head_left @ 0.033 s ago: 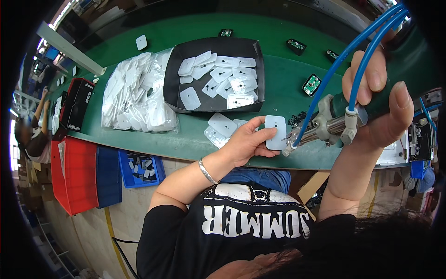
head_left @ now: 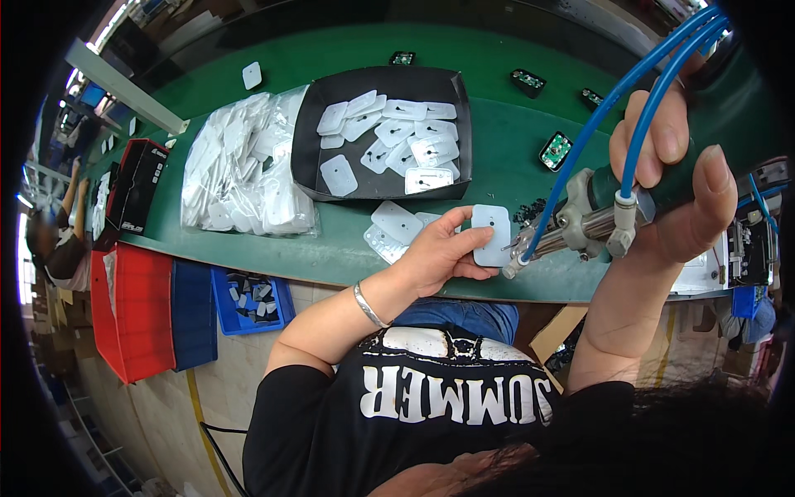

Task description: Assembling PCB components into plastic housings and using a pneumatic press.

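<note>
My left hand [head_left: 447, 253] is closed, pinching a light grey-white rectangular plastic cover [head_left: 493, 228] with a small dark hole. My right hand [head_left: 671, 174] wraps round a dark green tool that looks like a pneumatic screwdriver [head_left: 596, 222], with a metal nose, a clamp and two blue air hoses [head_left: 613, 99]. The tool's tip is beside the right edge of the cover in my left hand; whether they touch is unclear. Several loose white covers [head_left: 396, 222] lie on the green bench just left of my left hand.
A black tray [head_left: 377, 184] holds several white covers with dark centre marks. Left of it lies a clear bag [head_left: 248, 166] full of covers. Small green circuit boards in black housings [head_left: 555, 152] are spread farther back. Red [head_left: 137, 315] and blue [head_left: 252, 302] bins stand below the bench; another person [head_left: 65, 236] is far left.
</note>
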The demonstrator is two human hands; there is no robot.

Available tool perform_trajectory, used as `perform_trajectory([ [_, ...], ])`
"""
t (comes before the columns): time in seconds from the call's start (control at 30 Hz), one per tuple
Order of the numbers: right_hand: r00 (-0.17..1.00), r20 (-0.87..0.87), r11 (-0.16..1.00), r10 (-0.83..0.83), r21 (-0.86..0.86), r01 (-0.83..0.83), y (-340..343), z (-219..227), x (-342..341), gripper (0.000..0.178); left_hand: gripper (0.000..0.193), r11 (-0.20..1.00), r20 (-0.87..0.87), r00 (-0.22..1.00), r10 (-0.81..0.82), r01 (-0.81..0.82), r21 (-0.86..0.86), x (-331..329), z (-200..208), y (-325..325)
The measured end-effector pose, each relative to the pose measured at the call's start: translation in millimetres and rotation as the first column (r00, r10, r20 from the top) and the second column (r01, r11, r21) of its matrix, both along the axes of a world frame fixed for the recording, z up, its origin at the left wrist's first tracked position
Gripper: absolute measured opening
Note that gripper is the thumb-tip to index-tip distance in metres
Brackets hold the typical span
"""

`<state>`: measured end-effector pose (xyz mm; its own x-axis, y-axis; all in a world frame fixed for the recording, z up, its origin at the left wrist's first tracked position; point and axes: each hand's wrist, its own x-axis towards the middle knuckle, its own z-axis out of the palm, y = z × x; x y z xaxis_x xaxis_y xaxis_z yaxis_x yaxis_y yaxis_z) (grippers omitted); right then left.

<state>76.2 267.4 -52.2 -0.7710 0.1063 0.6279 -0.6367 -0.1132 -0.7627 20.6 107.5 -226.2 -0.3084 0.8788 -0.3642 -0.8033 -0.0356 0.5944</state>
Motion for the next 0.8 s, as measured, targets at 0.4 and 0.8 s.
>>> perform_trajectory([
  [0.4, 0.992, 0.056, 0.990, -0.109, 0.097, 0.103, -10, -4, -1, 0.061, 0.040, 1.000, -0.109, 0.994, 0.024, -0.024, 0.006, -2, -5, 3],
  [0.8, 0.998, -0.034, 0.998, -0.062, -0.015, 0.061, -2, -4, 2, 0.061, 0.039, 0.999, -0.012, 0.999, -0.036, 0.036, 0.025, 7, -16, 3],
])
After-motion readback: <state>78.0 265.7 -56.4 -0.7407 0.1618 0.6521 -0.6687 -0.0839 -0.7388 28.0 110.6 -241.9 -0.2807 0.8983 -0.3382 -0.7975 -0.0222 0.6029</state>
